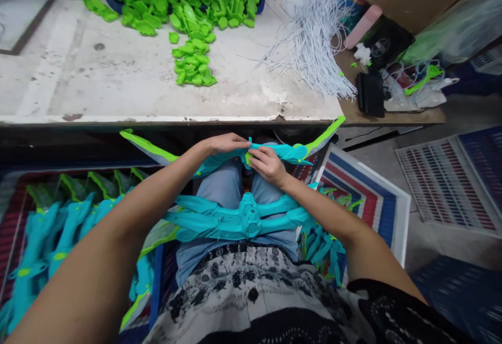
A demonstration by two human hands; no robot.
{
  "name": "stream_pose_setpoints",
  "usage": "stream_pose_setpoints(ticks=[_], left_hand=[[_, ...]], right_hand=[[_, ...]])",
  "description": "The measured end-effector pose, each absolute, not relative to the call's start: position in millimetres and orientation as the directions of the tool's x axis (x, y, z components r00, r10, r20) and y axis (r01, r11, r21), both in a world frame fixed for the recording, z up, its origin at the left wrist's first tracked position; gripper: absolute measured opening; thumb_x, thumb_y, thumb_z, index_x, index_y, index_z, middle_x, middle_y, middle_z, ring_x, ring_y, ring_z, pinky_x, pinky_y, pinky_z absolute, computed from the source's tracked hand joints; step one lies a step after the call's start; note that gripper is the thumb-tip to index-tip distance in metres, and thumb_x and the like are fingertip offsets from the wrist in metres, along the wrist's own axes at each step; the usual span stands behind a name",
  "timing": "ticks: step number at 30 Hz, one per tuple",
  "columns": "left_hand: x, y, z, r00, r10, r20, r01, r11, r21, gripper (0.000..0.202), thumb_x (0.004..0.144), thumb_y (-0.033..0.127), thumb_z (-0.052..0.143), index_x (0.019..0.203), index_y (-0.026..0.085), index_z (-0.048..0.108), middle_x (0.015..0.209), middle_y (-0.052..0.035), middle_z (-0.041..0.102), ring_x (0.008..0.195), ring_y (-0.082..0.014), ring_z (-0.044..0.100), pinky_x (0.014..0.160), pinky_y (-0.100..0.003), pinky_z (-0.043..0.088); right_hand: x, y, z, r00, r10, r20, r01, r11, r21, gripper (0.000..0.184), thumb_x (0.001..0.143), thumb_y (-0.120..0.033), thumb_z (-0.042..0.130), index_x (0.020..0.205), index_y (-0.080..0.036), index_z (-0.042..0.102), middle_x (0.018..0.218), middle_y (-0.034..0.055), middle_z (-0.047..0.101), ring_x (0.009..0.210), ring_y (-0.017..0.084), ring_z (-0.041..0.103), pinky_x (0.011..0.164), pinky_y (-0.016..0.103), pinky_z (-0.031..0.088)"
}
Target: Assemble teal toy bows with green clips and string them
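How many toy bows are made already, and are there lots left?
I can't count them. A stack of bows fills the crate by the left arm and looks done. The left hand and right hand grip one bow at its middle; another bow lies on the lap. Plenty seems left: green pieces and white strings cover the table.

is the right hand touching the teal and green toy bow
Touching: the head view shows the right hand with its fingers pinching the middle of the toy bow.
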State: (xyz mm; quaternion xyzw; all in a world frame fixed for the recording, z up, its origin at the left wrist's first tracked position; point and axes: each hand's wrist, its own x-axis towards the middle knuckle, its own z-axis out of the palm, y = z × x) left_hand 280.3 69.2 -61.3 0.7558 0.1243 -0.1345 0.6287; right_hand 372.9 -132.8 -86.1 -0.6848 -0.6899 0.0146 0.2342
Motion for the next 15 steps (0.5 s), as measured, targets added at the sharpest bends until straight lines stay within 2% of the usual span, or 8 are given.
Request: stream_pose_setpoints(ticks=[3,6,8,10,15], left_hand=[[280,69,-61,0.935,-0.06,-0.349,0.32,-0.277,0.906,0.046,0.061,0.053,0.073,0.084,0.013,0.068,0.07,0.0001,0.062,0.067,-0.0141,0.052,0.061,-0.022,0.038],[279,66,-63,0.938,0.012,-0.347,0.322,-0.405,0.856,0.044,0.058,0.053,0.073,0.074,0.013,0.064,0.06,0.002,0.056,0.059,-0.0128,0.049,0.055,-0.022,0.033],[279,64,-63,0.941,0.066,-0.333,0.328,-0.424,0.844,0.043,0.058,0.053,0.072,0.072,0.014,0.062,0.059,0.0024,0.054,0.058,-0.0129,0.049,0.053,-0.023,0.032],[278,63,-63,0.938,0.072,-0.338,0.338,-0.39,0.857,0.044,0.058,0.053,0.072,0.075,0.013,0.062,0.06,0.0022,0.056,0.058,-0.0133,0.05,0.054,-0.023,0.033],[280,62,-59,0.923,0.018,-0.385,0.368,-0.342,0.865,0.044,0.058,0.052,0.073,0.076,0.013,0.064,0.061,0.0006,0.058,0.058,-0.0135,0.051,0.055,-0.024,0.037]], right_hand=[[369,-130,-85,0.168,0.941,0.294,0.917,-0.04,-0.396,0.02,0.09,-0.035,0.053,0.096,-0.021,0.067,0.115,0.01,0.062,0.114,0.025,0.047,0.1,0.048,0.038],[368,-122,-81,0.39,0.883,0.261,0.86,-0.248,-0.446,0.036,0.08,-0.044,0.064,0.106,-0.02,0.062,0.12,0.012,0.058,0.12,0.028,0.045,0.104,0.05,0.031],[368,-118,-78,0.463,0.864,0.195,0.819,-0.333,-0.467,0.046,0.076,-0.045,0.068,0.113,-0.02,0.058,0.118,0.0114,0.06,0.118,0.029,0.048,0.105,0.051,0.027],[370,-117,-77,0.425,0.889,0.17,0.825,-0.303,-0.477,0.044,0.077,-0.042,0.067,0.114,-0.02,0.056,0.117,0.0108,0.062,0.115,0.028,0.051,0.105,0.05,0.027],[372,-126,-81,0.214,0.927,0.307,0.912,-0.077,-0.402,0.03,0.089,-0.04,0.052,0.109,-0.019,0.059,0.126,0.0128,0.06,0.122,0.024,0.05,0.111,0.048,0.024]])
